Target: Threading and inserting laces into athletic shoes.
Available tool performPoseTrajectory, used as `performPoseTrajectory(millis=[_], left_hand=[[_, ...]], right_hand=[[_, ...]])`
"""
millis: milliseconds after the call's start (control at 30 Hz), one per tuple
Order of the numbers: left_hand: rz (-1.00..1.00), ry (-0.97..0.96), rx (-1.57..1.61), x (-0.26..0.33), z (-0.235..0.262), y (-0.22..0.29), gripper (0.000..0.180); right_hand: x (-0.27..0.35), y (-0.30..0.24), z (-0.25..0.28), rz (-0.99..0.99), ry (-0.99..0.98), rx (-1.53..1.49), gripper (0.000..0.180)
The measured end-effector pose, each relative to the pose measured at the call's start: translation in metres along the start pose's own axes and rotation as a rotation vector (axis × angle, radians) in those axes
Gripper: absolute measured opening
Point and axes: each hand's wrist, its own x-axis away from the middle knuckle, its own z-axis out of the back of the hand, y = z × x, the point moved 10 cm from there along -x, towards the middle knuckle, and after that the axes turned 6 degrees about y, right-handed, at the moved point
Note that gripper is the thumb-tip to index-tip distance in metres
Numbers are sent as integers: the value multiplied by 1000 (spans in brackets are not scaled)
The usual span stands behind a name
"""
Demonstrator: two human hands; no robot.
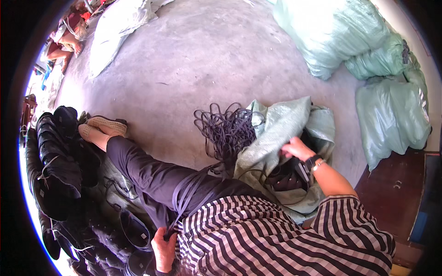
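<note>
My right hand [298, 149], with a watch at the wrist, is closed at the mouth of a pale green woven sack [282, 120] and pinches its edge. Dark shoes [283, 178] show inside the sack. Down by my left hip, my left hand [164, 250] is closed around the ends of several flat dark shoelaces [186, 195], which drape over my thigh. A tangled heap of dark laces [225, 131] lies on the floor against the sack.
Black shoes [60, 179] are piled along my left side. Large green bags [331, 32] stand at the far right, above a dark red board [396, 193]. A white sack [117, 34] lies at the far left, near another person's legs and hand [66, 43].
</note>
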Motion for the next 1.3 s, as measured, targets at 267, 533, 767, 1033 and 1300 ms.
performPoseTrajectory(millis=[267,533,767,1033,1300], left_hand=[[-187,6,-275,3,-8,11,22],[-89,-17,-281,-4,-6,-6,25],[-75,-75,-407,-10,-16,-11,27],[-145,-25,-523,-3,-17,17,21],[-213,-6,-548,13,-8,30,26]], right_hand=[[-22,-96,-13,347,-190,152,26],[17,119,79,-445,22,406,22],[40,193,106,-510,272,237,32],[14,175,124,-413,493,5,48],[-27,134,91,-470,401,381,63]])
